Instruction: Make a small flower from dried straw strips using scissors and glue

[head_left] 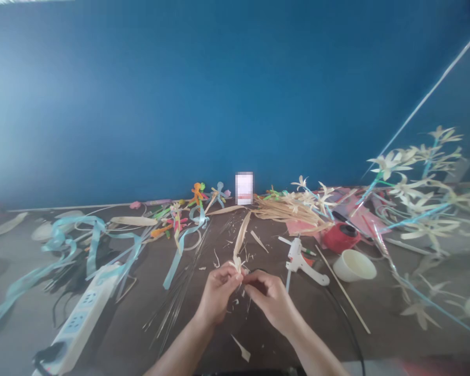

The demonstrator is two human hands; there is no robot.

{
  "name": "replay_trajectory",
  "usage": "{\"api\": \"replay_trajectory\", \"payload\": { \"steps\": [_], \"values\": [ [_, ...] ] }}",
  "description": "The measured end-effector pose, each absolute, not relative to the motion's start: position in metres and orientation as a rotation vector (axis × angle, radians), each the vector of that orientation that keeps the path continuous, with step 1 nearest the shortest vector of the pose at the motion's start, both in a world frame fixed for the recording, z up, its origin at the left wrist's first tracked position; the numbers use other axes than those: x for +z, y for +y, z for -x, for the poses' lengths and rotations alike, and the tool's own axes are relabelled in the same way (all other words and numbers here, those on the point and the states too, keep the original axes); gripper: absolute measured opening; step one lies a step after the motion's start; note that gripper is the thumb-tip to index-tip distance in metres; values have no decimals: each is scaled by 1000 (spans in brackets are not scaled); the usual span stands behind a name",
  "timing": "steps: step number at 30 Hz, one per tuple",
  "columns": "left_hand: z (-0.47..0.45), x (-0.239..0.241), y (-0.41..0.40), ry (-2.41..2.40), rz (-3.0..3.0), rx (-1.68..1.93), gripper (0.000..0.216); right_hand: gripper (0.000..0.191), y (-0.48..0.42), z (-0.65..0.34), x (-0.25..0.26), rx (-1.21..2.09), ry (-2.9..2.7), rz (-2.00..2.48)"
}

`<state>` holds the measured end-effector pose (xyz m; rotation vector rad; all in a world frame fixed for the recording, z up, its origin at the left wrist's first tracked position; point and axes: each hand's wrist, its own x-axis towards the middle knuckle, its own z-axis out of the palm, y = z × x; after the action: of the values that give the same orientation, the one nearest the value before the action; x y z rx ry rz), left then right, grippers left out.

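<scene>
My left hand (218, 292) pinches a small pale husk flower (237, 262), its pieces sticking up above the thumb and fingertips. My right hand (272, 298) meets it from the other side, thumb and fingers curled together close to the flower's base. Whatever lies between the right fingertips is too small to make out. Just beyond the fingers, a long dry husk strip (242, 235) points away toward the wall. Small husk scraps lie around both hands, with a larger scrap (242, 349) between the forearms.
A white glue gun (302, 261), a thin stick (347, 295) and a white cup (354, 265) are at right. Husk flowers on blue stems (419, 209) stand farther right. On the left are a power strip (80, 318), blue ribbon (96, 240) and thin wires (180, 282). A husk pile (285, 210) lies behind.
</scene>
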<state>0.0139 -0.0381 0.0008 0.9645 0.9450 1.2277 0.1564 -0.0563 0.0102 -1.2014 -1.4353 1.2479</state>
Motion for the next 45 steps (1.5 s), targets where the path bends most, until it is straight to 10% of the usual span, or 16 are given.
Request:
{"api": "replay_trajectory", "payload": {
  "steps": [20,45],
  "values": [
    [27,-10,-24,1031,-556,1492,16,30,-54,-178,-27,420,-2100,1630],
    [49,-8,-30,1137,-566,1381,13,16,-54,-184,-29,468,-2024,1643]
  ]
}}
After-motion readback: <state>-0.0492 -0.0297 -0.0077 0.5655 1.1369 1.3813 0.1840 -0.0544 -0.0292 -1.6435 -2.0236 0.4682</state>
